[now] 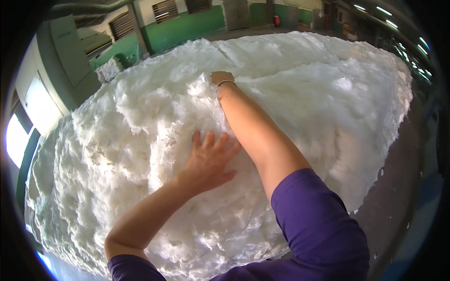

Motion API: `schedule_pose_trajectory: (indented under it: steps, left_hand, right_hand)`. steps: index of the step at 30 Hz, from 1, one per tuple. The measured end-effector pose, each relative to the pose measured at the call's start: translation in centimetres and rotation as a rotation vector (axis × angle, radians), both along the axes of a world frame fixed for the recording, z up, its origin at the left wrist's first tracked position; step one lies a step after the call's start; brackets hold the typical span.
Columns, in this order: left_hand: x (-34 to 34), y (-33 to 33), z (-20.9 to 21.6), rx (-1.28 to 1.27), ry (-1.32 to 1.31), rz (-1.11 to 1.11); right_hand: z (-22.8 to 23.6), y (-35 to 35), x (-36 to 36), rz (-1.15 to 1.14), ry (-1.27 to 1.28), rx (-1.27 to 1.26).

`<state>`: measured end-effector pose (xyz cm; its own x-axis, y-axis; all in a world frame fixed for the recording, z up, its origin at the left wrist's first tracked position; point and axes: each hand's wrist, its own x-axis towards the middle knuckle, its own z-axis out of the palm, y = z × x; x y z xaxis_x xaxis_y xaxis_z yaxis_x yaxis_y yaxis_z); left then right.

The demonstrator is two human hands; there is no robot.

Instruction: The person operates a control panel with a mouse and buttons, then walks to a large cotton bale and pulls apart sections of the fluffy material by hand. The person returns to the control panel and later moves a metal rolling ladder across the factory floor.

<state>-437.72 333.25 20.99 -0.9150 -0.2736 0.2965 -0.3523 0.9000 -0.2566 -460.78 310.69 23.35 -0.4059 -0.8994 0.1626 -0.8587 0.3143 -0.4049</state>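
Observation:
A huge mound of fluffy white fibre fills most of the view, its surface lumpy and tufted on the left, smoother on the right. My left hand lies against the near face of the mound, fingers spread and tips pressing into the fluff. Farther up, my right arm stretches to the upper part of the heap. My right hand is at a raised tuft there; its fingers are turned away or sunk in the fibre and do not show. A thin band circles the right wrist.
A pale cabinet stands left of the mound, with a smaller white bale behind. Along the back runs a green and white wall with a red fire extinguisher. Dark floor borders the mound on the right.

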Motion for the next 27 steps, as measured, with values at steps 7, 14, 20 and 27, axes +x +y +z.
schedule_pose_trajectory:
  steps: [7, 14, 20, 27]
  left_hand:
    - [-4.6, -7.8, -0.8, -0.239, 0.397, -0.134]
    - [-12.5, -21.8, 4.6, -0.201, 0.366, 0.455]
    - [-15.1, -31.7, 3.9, 0.433, 0.477, 0.518]
    - [-5.2, -13.0, 6.8, -0.050, 0.839, -0.047]
  right_hand:
    - [6.7, 20.7, 3.4, 0.607, 0.164, -1.018]
    - [-4.0, 34.1, 4.6, 0.111, 0.571, -0.291]
    - [-3.3, 25.4, -0.8, 0.213, 0.514, -0.451]
    - [2.7, 11.0, -9.9, 0.386, 0.297, -0.814]
